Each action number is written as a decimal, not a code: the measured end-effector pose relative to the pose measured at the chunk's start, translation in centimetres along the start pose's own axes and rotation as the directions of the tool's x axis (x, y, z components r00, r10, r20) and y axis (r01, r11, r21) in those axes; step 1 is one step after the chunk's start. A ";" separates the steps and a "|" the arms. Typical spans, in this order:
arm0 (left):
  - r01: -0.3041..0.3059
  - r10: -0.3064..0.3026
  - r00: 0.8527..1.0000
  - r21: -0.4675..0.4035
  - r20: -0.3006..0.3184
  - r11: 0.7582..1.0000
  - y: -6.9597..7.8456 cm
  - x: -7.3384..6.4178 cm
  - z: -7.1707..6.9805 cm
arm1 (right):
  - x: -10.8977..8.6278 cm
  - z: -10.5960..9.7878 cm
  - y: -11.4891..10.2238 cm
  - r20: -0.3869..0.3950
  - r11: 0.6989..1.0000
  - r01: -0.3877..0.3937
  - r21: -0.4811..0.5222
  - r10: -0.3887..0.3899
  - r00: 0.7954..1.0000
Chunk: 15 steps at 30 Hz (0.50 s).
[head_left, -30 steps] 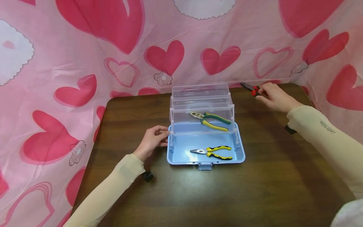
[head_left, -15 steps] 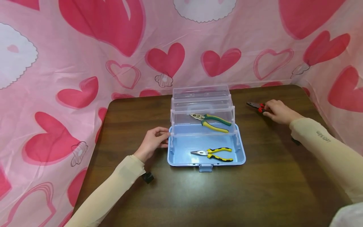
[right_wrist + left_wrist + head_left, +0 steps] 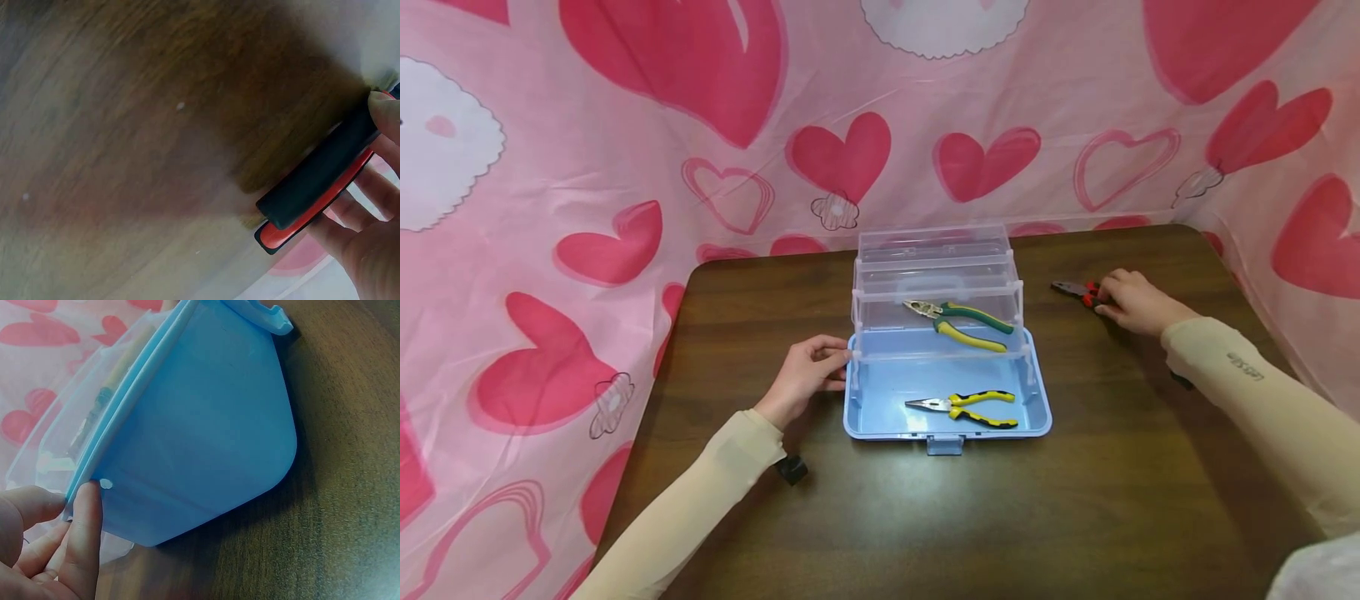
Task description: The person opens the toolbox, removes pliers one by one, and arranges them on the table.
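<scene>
My left hand (image 3: 801,379) pinches the left rim of a light blue toolbox (image 3: 880,421) between thumb and fingers; the left wrist view shows the fingertips on the box wall (image 3: 200,431). My right hand (image 3: 1138,304) holds red-and-black pliers (image 3: 1071,289) by the handles, low over the table right of the box. In the right wrist view, thumb and fingers grip the black-and-red handles (image 3: 319,172); the pliers' head is out of that view. Green-and-yellow combination pliers (image 3: 973,317) lie in the clear tray, and yellow-and-black long-nose pliers (image 3: 955,404) on the box floor.
Raised clear trays and a clear lid (image 3: 932,242) stand at the back of the box. A latch (image 3: 944,446) juts from its front edge. The brown wooden table (image 3: 760,304) meets a pink heart-patterned cloth (image 3: 737,67) behind and at the sides.
My right hand has come down with the red-and-black pliers from the table's back edge toward the tabletop. The left hand stays on the box rim; the box and other pliers keep their places.
</scene>
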<state>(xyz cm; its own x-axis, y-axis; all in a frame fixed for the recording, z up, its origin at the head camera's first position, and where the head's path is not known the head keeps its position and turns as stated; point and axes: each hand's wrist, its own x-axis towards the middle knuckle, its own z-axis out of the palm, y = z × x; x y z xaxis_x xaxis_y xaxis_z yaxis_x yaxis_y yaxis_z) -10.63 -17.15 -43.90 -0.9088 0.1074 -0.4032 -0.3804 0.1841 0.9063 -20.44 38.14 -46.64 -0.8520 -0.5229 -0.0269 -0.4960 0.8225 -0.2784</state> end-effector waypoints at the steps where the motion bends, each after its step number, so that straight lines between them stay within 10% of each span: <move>1: 0.000 0.000 1.000 -0.001 0.000 1.000 0.0 0.0 0.0 | 0.0 0.0 0.0 0.000 1.000 -0.002 -0.001 0.002 1.000; 15: -0.010 0.010 1.000 0.005 -0.001 1.000 0.0 0.0 0.1 | 0.0 -0.3 -0.4 0.026 0.998 -0.056 0.006 0.056 0.998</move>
<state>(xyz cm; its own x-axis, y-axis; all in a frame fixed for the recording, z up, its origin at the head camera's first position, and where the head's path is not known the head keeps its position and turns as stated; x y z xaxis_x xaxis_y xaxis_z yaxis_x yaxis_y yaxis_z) -10.59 -17.09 -43.95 -0.9128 0.1081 -0.3939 -0.3704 0.1876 0.9098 -20.26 37.87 -46.23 -0.8738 -0.4815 -0.0679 -0.4460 0.8494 -0.2822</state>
